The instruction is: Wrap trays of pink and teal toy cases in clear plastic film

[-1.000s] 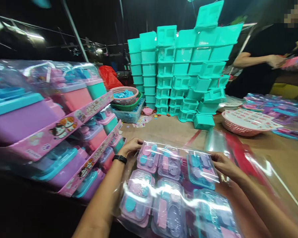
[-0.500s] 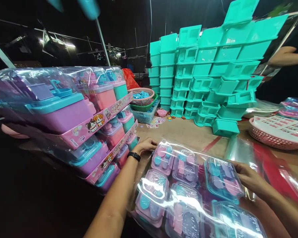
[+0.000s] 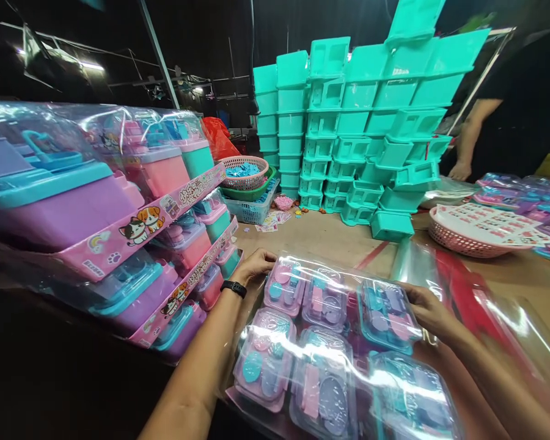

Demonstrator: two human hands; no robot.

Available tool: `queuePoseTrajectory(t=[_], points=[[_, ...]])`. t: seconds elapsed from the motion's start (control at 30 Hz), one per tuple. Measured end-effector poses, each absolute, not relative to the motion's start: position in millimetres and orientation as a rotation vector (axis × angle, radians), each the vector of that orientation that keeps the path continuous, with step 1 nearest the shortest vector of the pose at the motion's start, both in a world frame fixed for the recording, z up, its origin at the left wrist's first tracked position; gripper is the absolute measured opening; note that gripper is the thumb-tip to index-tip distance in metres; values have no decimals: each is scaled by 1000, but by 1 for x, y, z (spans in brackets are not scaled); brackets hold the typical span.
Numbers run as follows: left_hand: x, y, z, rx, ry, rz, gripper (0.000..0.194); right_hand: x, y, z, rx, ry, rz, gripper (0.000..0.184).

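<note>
A clear plastic bag [image 3: 330, 348] holding several small pink, purple and blue toy cases lies on the table before me. My left hand [image 3: 255, 266], a black band on its wrist, grips the bag's far left corner, fingers curled. My right hand [image 3: 428, 311] holds the bag's far right side next to a blue-rimmed case [image 3: 385, 315], fingers bent around the plastic.
Wrapped stacks of pink, purple and teal toy boxes [image 3: 119, 214] rise at my left. A wall of teal plastic boxes [image 3: 357, 128] stands at the back, baskets [image 3: 245, 174] beside it. A pink basket of sticker sheets [image 3: 476, 229] sits right. Another person in black [image 3: 508, 116] stands far right.
The view swung left and came back. Both hands kept their hold on the bag, which shifted slightly. The other person's arm dropped toward the table.
</note>
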State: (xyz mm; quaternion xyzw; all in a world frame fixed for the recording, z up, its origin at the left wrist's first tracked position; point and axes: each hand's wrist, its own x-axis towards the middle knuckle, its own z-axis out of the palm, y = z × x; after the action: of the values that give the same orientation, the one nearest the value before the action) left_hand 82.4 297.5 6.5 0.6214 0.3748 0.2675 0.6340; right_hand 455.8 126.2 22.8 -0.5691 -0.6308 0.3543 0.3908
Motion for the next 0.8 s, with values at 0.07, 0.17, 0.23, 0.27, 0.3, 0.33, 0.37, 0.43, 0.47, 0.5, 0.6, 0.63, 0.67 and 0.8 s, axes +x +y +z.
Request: queuePoseTrajectory(t=[0.07, 0.17, 0.23, 0.27, 0.3, 0.33, 0.37, 0.43, 0.47, 0.5, 0.6, 0.63, 0.67, 0.8], points=[[82, 296, 7, 1419, 856, 624, 27, 456, 126, 21, -1460, -1583, 853, 50], [80, 294, 7, 1412, 854, 598, 29, 454, 125, 23, -1448, -1590, 852, 48], [78, 294, 8, 1404, 854, 569, 31, 451, 124, 27, -1424, -1598, 881, 45], [78, 294, 9, 1401, 854, 555, 32, 450, 123, 29, -1414, -1598, 897, 43], [78, 294, 9, 1398, 855, 543, 32, 449, 122, 31, -1408, -1595, 911, 41], [77, 294, 9, 1395, 856, 531, 33, 448, 121, 33, -1405, -1590, 927, 38], [77, 295, 10, 1393, 856, 521, 33, 448, 120, 34, -1403, -1584, 943, 37], [77, 295, 11, 1390, 854, 506, 33, 448, 119, 36, -1401, -1573, 969, 34], [77, 296, 11, 1389, 852, 502, 33, 448, 119, 36, -1403, -1570, 974, 33], [77, 296, 11, 1390, 852, 502, 32, 448, 119, 36, -1407, -1570, 972, 33], [79, 296, 10, 1407, 854, 513, 30, 447, 119, 36, -1431, -1582, 946, 33], [79, 297, 10, 1416, 852, 515, 30, 446, 119, 36, -1438, -1588, 935, 33], [80, 297, 10, 1425, 848, 515, 29, 445, 120, 37, -1443, -1594, 926, 34], [81, 297, 11, 1446, 825, 501, 30, 443, 119, 37, -1454, -1611, 897, 37]])
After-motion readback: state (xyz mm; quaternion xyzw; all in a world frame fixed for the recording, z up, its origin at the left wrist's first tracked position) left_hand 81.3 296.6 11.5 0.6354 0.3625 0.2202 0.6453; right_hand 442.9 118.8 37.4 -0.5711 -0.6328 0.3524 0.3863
